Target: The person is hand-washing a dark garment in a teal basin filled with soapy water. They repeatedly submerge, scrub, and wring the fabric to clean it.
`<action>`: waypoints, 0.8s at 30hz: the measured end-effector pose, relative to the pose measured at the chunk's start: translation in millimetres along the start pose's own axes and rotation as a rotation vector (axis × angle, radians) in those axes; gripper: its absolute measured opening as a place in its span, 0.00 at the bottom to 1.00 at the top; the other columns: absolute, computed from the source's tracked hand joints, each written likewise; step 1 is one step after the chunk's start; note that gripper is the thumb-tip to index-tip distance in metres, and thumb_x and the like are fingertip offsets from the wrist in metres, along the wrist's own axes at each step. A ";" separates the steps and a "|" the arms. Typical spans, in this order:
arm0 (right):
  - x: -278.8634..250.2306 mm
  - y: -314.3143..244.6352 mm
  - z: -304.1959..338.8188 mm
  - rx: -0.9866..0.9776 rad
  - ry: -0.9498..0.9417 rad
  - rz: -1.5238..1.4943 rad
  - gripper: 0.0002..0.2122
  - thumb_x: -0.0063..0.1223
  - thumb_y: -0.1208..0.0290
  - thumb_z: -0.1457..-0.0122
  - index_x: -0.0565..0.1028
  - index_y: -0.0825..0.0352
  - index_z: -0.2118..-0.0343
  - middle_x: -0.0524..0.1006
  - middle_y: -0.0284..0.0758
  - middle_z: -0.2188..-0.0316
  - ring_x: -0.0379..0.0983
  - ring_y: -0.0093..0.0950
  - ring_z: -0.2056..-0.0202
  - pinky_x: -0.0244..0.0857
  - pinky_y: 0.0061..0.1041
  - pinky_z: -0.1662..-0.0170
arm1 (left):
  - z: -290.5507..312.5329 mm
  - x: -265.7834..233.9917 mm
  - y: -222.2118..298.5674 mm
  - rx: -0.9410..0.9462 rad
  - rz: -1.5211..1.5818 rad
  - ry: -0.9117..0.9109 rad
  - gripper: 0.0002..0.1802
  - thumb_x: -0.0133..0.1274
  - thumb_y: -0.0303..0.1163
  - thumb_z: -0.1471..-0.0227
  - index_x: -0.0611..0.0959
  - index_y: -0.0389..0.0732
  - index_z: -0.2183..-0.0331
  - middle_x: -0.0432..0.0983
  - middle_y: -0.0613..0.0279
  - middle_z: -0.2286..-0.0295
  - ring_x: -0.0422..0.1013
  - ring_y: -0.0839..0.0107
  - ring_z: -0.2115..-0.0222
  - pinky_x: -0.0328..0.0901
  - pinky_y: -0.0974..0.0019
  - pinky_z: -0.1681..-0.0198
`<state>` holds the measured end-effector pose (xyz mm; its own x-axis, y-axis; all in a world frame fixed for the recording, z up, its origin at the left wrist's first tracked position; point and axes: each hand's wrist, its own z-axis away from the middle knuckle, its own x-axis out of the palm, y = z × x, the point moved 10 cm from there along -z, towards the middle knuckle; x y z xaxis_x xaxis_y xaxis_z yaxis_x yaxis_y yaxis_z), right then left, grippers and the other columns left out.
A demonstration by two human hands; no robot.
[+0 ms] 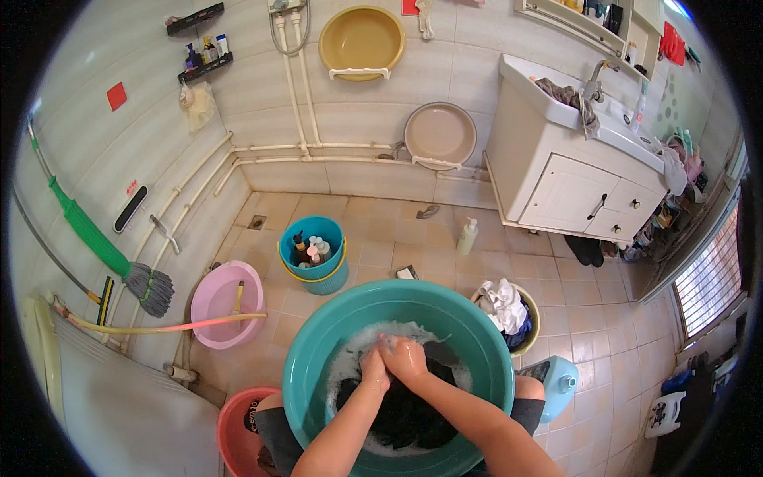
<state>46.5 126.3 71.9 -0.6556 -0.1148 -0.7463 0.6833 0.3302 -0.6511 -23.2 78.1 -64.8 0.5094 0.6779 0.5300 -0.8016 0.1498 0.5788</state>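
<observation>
A large green basin stands between my legs, with sudsy water and black cloth inside. Over the suds at its middle, my left hand and my right hand are pressed together, both wet, fingers curled in. Whatever lies between them, if anything, is hidden. The black cloth spreads under my wrists and forearms. A greyish patch shows in the water just right of my right hand; I cannot tell what it is.
Around the basin stand a red basin, a pink basin with a hose, a blue bucket of bottles, a laundry basket and a blue jug. Further back are a pump bottle and a white sink cabinet.
</observation>
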 end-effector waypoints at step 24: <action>35.2 89.3 15.0 0.509 -0.076 -0.189 0.17 0.50 0.60 0.52 0.70 0.67 0.63 0.71 0.45 0.62 0.68 0.44 0.63 0.62 0.36 0.60 | -26.9 -38.3 11.6 0.043 -0.255 0.077 0.21 0.49 0.44 0.53 0.71 0.40 0.60 0.69 0.60 0.64 0.64 0.64 0.61 0.58 0.61 0.56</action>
<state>89.3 137.7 -14.5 -0.7698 -0.2021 -0.6054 0.6374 -0.1952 -0.7454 -60.5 73.3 -95.2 0.6663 0.6755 0.3158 -0.6355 0.2928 0.7144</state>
